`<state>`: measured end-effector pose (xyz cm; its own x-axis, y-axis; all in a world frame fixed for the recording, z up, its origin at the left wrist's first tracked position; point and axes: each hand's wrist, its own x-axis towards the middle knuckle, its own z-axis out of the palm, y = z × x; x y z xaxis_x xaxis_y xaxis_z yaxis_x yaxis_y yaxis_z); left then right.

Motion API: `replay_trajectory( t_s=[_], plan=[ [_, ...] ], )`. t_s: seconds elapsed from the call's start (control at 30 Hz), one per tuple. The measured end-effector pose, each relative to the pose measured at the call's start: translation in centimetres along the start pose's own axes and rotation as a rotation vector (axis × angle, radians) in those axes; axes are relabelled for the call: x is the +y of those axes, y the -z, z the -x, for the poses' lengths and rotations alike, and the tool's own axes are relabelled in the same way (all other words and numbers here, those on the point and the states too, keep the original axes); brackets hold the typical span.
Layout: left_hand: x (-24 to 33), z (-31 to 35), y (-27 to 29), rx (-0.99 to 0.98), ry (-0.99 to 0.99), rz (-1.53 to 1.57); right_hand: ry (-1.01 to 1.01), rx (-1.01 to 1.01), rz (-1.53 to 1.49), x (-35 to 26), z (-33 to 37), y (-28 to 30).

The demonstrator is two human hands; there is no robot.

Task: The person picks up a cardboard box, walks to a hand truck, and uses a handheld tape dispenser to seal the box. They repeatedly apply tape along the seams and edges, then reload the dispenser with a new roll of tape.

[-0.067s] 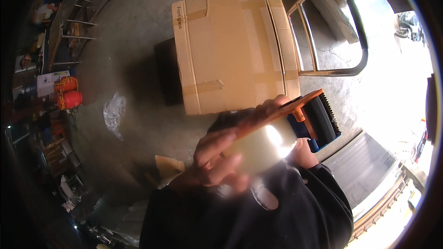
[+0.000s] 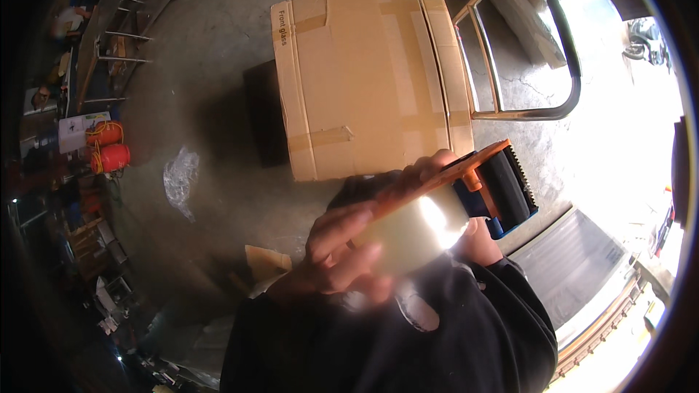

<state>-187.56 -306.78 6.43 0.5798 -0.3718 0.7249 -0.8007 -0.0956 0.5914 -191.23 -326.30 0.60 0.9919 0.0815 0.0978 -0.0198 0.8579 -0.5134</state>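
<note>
Close in front of my chest is an orange and blue tape dispenser (image 2: 504,193), tilted, with a black roller and a toothed cutting edge at its upper right end. A wide, pale roll of packing tape (image 2: 408,236) sits in it, a bright glare on its side. My left hand (image 2: 338,244) is closed on the roll's left end, fingers bent against it. At the dispenser's right end my right hand (image 2: 480,244) grips from behind, mostly hidden by the roll. Fingertips show over the orange upper edge. Beyond the hands lies a large taped cardboard box (image 2: 364,80).
A hand cart's metal handle (image 2: 571,58) rises right of the box. Crumpled clear plastic (image 2: 182,182) lies on the floor at left, near red tanks (image 2: 109,159). A cardboard scrap (image 2: 266,262) lies by my left forearm. A flat grey panel (image 2: 571,269) is at lower right.
</note>
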Motion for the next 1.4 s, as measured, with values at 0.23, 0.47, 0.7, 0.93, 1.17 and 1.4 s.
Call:
replay_trajectory(
  t_s=[0.23,0.47,0.7,0.93,1.17,1.4],
  plan=[
    [-0.9,0.1,-2.3,0.080,0.355,0.273,-0.265,0.353,0.616,1.3,0.2,3.4],
    [0.2,-1.8,0.1,-0.059,0.519,0.267,-0.513,0.195,0.751,-1.3,1.9,2.9],
    [0.2,-3.6,1.2,-0.203,0.375,0.166,-0.268,-0.148,1.140,-9.4,2.5,6.8],
    [0.3,-4.5,1.3,-0.289,0.284,0.019,-0.049,0.293,0.991,-12.2,0.7,-0.1],
    [1.2,-3.5,0.9,-0.339,0.276,-0.081,-0.166,-0.096,1.147,-9.3,-1.8,-5.7],
    [1.3,-1.3,0.3,-0.209,0.213,-0.053,-0.315,-0.209,1.199,-8.9,-3.1,-6.8]
  ],
)
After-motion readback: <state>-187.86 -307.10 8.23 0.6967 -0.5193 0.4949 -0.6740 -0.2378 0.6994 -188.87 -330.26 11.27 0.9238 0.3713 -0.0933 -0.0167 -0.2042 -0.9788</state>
